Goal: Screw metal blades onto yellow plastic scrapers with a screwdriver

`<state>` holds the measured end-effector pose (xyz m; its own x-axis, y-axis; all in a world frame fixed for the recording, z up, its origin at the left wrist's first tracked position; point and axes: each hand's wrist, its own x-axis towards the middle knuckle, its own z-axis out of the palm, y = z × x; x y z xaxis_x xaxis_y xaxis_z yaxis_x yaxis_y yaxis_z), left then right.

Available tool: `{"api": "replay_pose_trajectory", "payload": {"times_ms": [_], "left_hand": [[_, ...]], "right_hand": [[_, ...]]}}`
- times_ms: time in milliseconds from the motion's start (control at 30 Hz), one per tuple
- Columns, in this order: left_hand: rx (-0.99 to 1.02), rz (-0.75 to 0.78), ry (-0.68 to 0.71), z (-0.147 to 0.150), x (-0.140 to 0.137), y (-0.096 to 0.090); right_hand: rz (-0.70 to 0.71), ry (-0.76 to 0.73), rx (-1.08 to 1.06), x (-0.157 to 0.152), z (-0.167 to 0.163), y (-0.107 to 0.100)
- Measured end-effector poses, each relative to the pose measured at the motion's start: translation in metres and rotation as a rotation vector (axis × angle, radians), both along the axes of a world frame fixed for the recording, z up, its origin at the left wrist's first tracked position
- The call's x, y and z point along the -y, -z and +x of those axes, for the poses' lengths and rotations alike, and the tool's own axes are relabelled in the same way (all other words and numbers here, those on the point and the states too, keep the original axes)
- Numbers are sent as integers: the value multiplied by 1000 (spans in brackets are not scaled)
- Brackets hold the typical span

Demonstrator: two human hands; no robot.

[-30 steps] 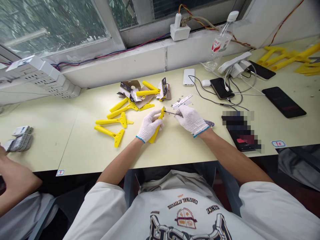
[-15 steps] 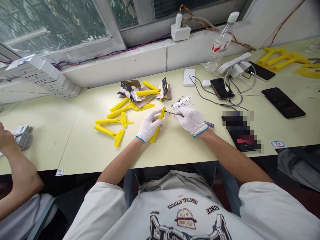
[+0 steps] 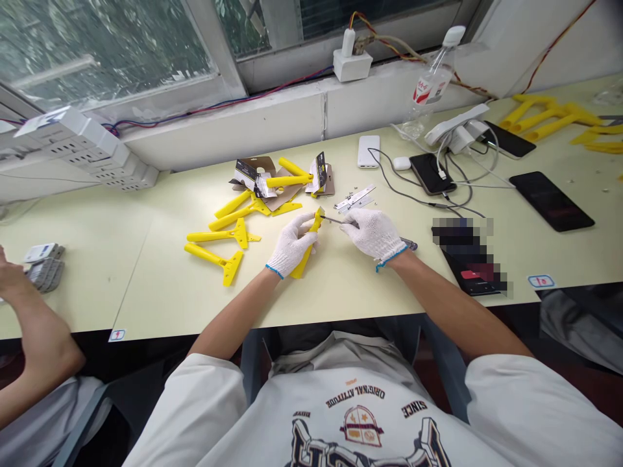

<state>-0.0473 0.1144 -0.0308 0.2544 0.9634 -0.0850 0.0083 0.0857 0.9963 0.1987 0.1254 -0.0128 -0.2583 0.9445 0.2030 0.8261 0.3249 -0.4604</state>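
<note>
My left hand point(image 3: 291, 245), in a white knit glove, grips a yellow plastic scraper point(image 3: 306, 251) by its handle, head tilted up. My right hand point(image 3: 372, 233), also gloved, holds a screwdriver point(image 3: 335, 220) whose metal tip meets the scraper's head; its handle end shows behind the wrist. Both hands hover just above the pale table point(image 3: 160, 285), near its middle.
Several loose yellow scrapers point(image 3: 224, 237) and opened card packaging point(image 3: 272, 178) lie left and behind my hands. Metal blades and screws point(image 3: 355, 196) sit just behind. Phones point(image 3: 552, 199), cables, a power strip point(image 3: 455, 123) and a bottle point(image 3: 428, 87) fill the right. Another person's arm point(image 3: 29, 331) is at far left.
My hands have stayed almost still on the scraper and screwdriver. The other person's arm at far left has risen and shifted near the grey stack.
</note>
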Motion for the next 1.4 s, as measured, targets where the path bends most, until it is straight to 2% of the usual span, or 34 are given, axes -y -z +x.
{"api": "replay_pose_trajectory", "payload": {"times_ms": [267,467,633,867,1033,1200,1400], "left_hand": [[-11,-24,-87,-7,-7,-5],[24,-49,-72,-5,-6,-4],[33,-57,-55,-4,-6,-5],[7,-54,-76,-4,-5,2],[-43,47,-78,-5,-6,9],[-5,59,-31,-6,-6,9],[-30,93,24,-6,-6,8]], "right_hand": [[-51,-70,20,2,-3,1],[-138,-216,32,7,-5,3],[-178,-289,-43,6,-3,5],[-147,-219,-263,4,-6,8],[-103,-159,-447,7,-9,-1],[-86,-145,-575,9,-10,-8],[-120,-145,-642,7,-11,-6]]}}
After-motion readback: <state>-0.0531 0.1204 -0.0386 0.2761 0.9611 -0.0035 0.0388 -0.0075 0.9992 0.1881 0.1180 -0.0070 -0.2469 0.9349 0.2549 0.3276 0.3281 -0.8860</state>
